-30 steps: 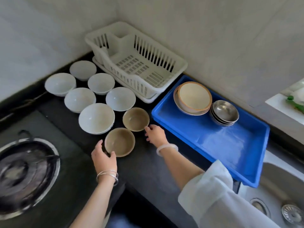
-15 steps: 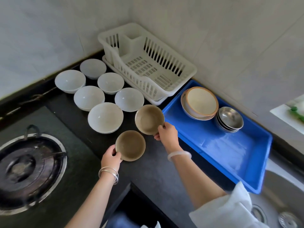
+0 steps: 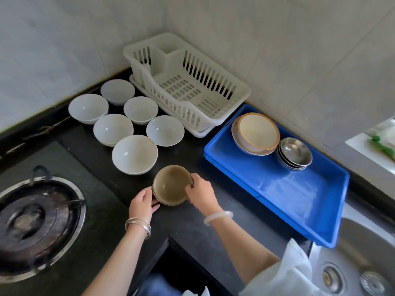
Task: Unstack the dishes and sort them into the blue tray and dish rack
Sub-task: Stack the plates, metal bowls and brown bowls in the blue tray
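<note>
Two brown bowls (image 3: 171, 184) sit nested one in the other on the black counter. My right hand (image 3: 202, 194) grips the upper bowl's right rim. My left hand (image 3: 142, 204) holds the lower bowl at its left side. Several white bowls (image 3: 134, 154) stand singly on the counter behind. The white dish rack (image 3: 213, 115) is in the corner with nothing in it. The blue tray (image 3: 299, 199) to the right holds cream bowls (image 3: 256, 133) and stacked steel bowls (image 3: 296, 153) at its far end.
A gas burner (image 3: 36, 221) lies at the left. A steel sink (image 3: 363, 263) is at the lower right, past the tray. The counter's front edge runs just below my wrists. Tiled walls close the corner behind the rack.
My right hand carried the far brown bowl toward me and set it into the near brown bowl, which my left hand holds. The camera view shifted left.
</note>
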Available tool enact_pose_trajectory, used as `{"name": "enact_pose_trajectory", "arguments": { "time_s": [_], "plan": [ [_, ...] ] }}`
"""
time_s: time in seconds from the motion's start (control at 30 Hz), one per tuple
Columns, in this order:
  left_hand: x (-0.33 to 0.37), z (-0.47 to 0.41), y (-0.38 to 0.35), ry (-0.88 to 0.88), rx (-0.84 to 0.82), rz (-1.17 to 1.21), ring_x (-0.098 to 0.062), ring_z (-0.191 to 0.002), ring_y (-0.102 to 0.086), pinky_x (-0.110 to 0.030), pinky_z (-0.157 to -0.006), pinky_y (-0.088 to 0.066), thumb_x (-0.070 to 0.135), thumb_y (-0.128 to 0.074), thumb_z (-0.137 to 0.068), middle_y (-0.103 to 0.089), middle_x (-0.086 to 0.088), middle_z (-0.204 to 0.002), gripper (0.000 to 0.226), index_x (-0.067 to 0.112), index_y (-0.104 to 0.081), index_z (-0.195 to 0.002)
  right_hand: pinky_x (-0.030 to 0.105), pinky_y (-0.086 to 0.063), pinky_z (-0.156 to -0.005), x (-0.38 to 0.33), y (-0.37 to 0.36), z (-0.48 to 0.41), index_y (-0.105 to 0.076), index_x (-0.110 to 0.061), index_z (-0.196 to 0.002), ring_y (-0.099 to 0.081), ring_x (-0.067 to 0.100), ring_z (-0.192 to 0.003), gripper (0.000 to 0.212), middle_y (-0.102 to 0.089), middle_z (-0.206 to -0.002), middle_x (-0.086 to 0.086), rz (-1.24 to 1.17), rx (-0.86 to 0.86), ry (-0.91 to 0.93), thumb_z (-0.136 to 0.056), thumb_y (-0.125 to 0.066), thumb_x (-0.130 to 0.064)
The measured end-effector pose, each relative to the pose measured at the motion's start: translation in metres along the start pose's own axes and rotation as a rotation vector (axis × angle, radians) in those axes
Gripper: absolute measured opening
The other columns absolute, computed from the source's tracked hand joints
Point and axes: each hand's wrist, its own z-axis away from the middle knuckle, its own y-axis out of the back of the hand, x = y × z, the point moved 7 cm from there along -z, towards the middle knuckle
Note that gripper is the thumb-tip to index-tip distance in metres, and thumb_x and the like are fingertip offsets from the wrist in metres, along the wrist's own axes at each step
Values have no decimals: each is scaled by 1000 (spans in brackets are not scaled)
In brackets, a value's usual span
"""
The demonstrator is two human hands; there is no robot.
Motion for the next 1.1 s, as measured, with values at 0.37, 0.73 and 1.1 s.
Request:
{"name": "enact_pose_trajectory", "arguments": {
  "time_s": [0.37, 0.73, 1.1],
  "plan": [
    [20, 9, -12, -113, -25, -190, -28, -106, -58, -36, -79, -54, 2, -51, -90, -61, -14, -118, 29, 11, -59, -116, 26, -61, -69, 33, -20, -4, -53, -26, -103, -67, 11, -73, 11, -59, -90, -5, -328, -188, -239, -99, -43, -28],
    [72, 56, -135, -259, -343, -84, -13, -94, -63, -20, -62, -57, 6, -57, -87, -65, -2, -100, 21, 26, -63, -89, 23, -58, -65, 54, 101, 23, -56, -21, -115, -67, 12, -86, 20, -59, -109, -2, -874, 167, -50, -99, -43, -22],
    [18, 111, -332, -78, -701, -317, -21, -94, -58, -28, -81, -50, -2, -52, -88, -60, -11, -102, 27, -3, -57, -115, 23, -60, -67, 192, 208, 60, -57, -7, -111, -71, 27, -84, 25, -57, -123, 17, -1230, 531, -187, -100, -37, -16]
  ]
}}
